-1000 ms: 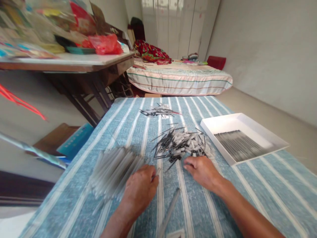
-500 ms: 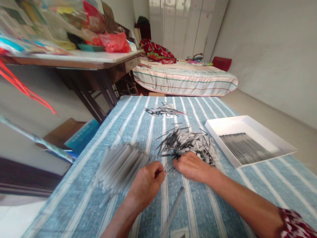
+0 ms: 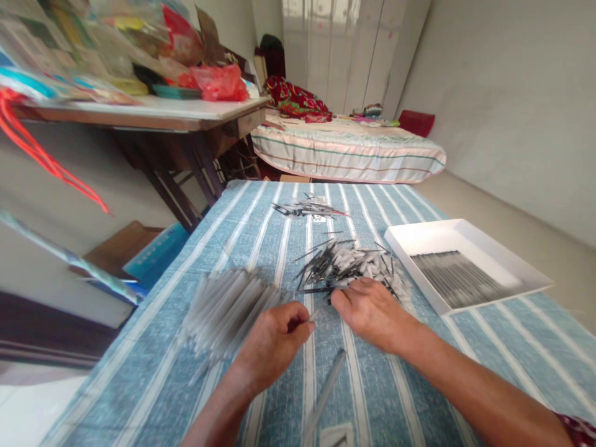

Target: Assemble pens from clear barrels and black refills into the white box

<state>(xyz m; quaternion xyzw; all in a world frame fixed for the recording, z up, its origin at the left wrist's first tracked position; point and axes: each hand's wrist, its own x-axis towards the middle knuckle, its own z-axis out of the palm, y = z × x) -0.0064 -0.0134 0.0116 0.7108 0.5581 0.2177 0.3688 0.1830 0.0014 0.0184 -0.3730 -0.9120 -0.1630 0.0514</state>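
Note:
My left hand (image 3: 282, 335) is closed in a pinch on a thin translucent tube (image 3: 313, 315) whose end pokes out towards the right. Just right of it, my right hand (image 3: 367, 310) has its fingers curled at the near edge of a loose pile of short black and whitish slender pieces (image 3: 358, 264). What those fingertips grip, if anything, is hidden. Beside my left hand lies a bundle of long greyish translucent tubes (image 3: 233, 304), side by side and slightly blurred. A single grey tube (image 3: 326, 394) rests on the cloth between my forearms.
An open white box (image 3: 503, 245) on the right holds a row of dark-tipped sticks (image 3: 459, 279). Farther back is a small heap of dark thin sticks (image 3: 310, 208). Everything rests on a blue striped tablecloth (image 3: 261, 217). A cluttered desk (image 3: 205, 108) stands left; a bed (image 3: 349, 146) is behind.
My right hand has shifted slightly right and up, with its knuckles now higher over the pile. My left hand stays almost in place, still pinching the thin tube.

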